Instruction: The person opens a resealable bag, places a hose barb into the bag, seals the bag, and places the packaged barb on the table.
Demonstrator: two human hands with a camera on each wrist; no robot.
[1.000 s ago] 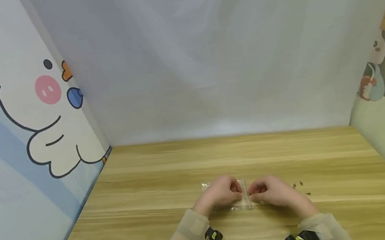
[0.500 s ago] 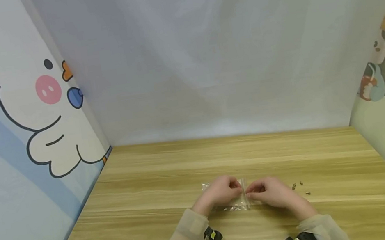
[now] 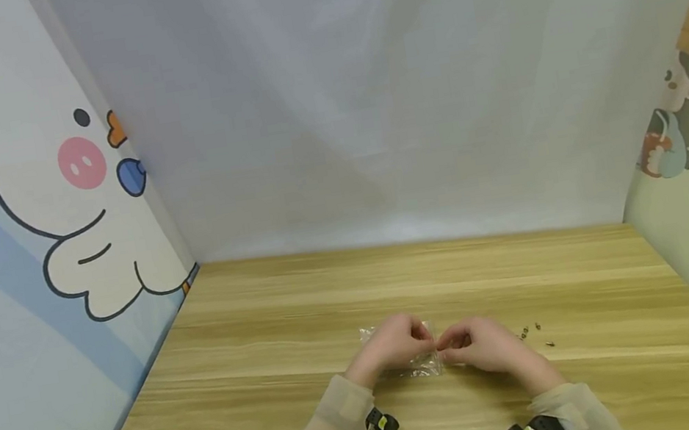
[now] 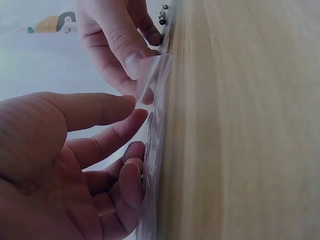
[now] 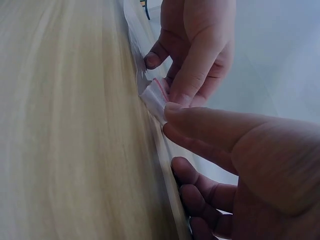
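A clear zip-lock bag (image 3: 426,366) lies on the table between the two hands, its mouth end toward the right. With thumb and forefinger, the left hand (image 3: 397,344) pinches the bag near its mouth; its other fingers curl beside the plastic. At the mouth edge, the right hand (image 3: 487,346) pinches the plastic between thumb and forefinger, fingertips almost meeting the left ones. The right wrist view shows the bag's lip (image 5: 156,97) raised off the wood and bent, with a thin red line along it. Much of the bag is hidden under the left hand.
Several small metal pieces (image 3: 525,331) lie on the wooden table (image 3: 266,316) just right of the right hand. A white curtain (image 3: 372,129) stands behind the table. Printed cartoon panels flank it on the left (image 3: 45,178) and right (image 3: 686,82).
The right hand has moved slightly left onto the bag's mouth edge. The zip strip that lay flat and visible earlier is now lifted and bunched at the fingertips. The left hand has barely moved.
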